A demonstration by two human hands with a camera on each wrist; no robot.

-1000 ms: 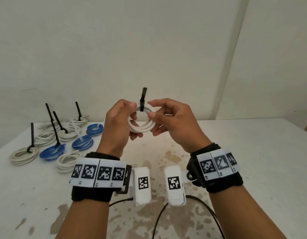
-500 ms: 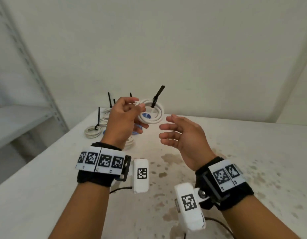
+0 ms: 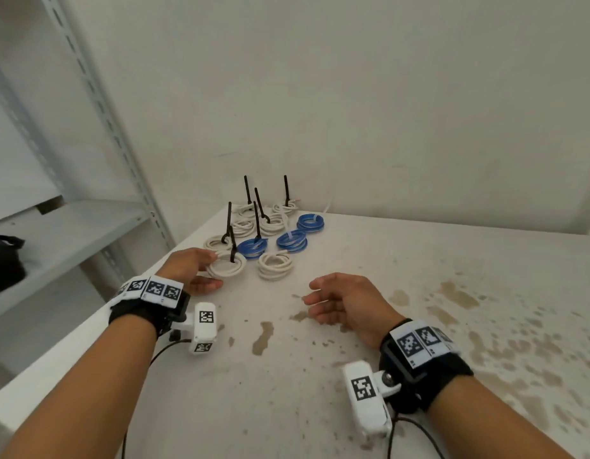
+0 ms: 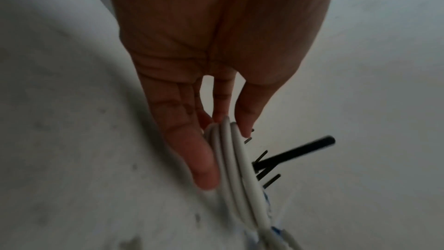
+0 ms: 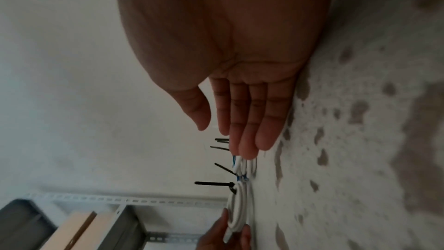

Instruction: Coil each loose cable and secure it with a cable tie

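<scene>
Head view: I see my left hand (image 3: pixel 191 266) at the left edge of the white, brown-stained bench (image 3: pixel 419 326), and its grip is around a coiled white cable with a black cable tie (image 3: pixel 226 264). The coil lies at the near-left end of the group of coils, and whether it already rests on the bench or is a little above it I cannot tell. The tail of the tie stands up from the far side of the coil. In the left wrist view the fingers (image 4: pixel 204 163) lie under the strands of the coiled white cable with a black cable tie (image 4: pixel 236 174) and the thumb comes from the other side, so the hand holds it by the edge (a light hold, the fingers nearly straight).

My right hand (image 3: pixel 346 304) is low over the bench, well apart from the coils, with the palm turned to the left. It holds nothing; the right wrist view shows its fingers (image 5: pixel 250 121) straight and together, the thumb a little apart.

Behind the held coil is the group of finished coils: three blue coiled cables (image 3: pixel 292 240) and several white coiled cables (image 3: pixel 275 265), most of them with black tie tails pointing up. One white coil is just beside the held one, to its right.

At the left of the bench stands a grey metal shelf rack (image 3: pixel 65 233), with a dark object on its shelf at the edge of the picture.
</scene>
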